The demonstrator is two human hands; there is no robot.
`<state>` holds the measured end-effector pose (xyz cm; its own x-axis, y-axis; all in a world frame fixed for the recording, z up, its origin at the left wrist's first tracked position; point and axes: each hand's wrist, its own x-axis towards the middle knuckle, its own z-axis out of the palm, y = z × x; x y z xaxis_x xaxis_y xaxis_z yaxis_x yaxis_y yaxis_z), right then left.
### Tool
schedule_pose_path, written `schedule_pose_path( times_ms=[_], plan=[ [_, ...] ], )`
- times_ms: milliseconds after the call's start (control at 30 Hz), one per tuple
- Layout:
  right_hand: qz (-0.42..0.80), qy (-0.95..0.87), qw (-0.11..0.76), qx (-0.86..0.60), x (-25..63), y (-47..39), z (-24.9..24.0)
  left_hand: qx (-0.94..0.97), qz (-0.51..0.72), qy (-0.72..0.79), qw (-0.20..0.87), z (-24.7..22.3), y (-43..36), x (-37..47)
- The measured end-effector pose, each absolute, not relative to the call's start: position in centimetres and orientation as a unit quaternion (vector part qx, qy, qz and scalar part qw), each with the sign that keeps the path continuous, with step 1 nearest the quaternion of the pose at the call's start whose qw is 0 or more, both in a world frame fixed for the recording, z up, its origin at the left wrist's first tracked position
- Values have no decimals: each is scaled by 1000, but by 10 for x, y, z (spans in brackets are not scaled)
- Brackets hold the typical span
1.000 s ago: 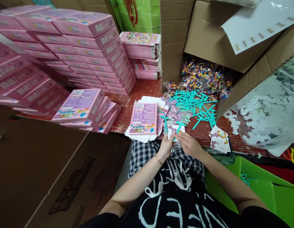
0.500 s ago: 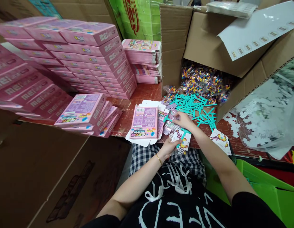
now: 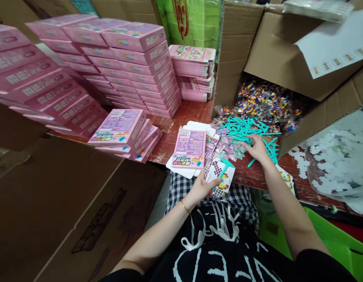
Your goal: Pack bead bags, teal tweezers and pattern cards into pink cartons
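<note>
My left hand (image 3: pixel 205 185) grips a white card (image 3: pixel 227 177) printed with a pixel pattern. A teal T-shaped tool (image 3: pixel 225 169) lies across its front under my thumb, and white grid pieces (image 3: pixel 207 164) stick out behind. My right hand (image 3: pixel 257 149) is over the edge of a pile of teal tools (image 3: pixel 243 127), thumb and fingers apart, beside small clear and purple sachets (image 3: pixel 228 147). Whether its fingertips touch a tool is hard to see. Another printed card (image 3: pixel 287 181) lies right of that hand.
Pink boxes (image 3: pixel 134 37) are stacked at left, with a smaller stack (image 3: pixel 119 125) near the table edge. Flat pink cartons (image 3: pixel 189 147) lie beside my left hand. Behind the tools, an open cardboard box (image 3: pixel 281 58) holds bagged colourful bits (image 3: pixel 266 102). White pieces (image 3: pixel 331 156) fill a bag at right.
My right hand has moved right, away from the sachets and my left hand, to the teal tools. My left hand still holds the card and tool. The view has shifted slightly.
</note>
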<state>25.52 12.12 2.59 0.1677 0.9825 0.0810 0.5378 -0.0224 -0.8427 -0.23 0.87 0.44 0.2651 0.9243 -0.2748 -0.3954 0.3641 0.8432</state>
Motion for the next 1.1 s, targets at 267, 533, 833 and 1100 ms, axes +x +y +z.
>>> schedule_pose_path(
  times_ms=[267,533,833,1100],
  plan=[
    [609,-499,426,-445,170,79,36,498,513,426,554,33,36,-28],
    [666,-347,497,-436,149,141,4,488,471,635,370,17,131,-117],
    [623,-401,523,-421,137,126,21,520,482,569,416,50,124,-116],
    [468,-487,605,-422,174,101,118,479,444,430,623,82,20,-74]
  ],
)
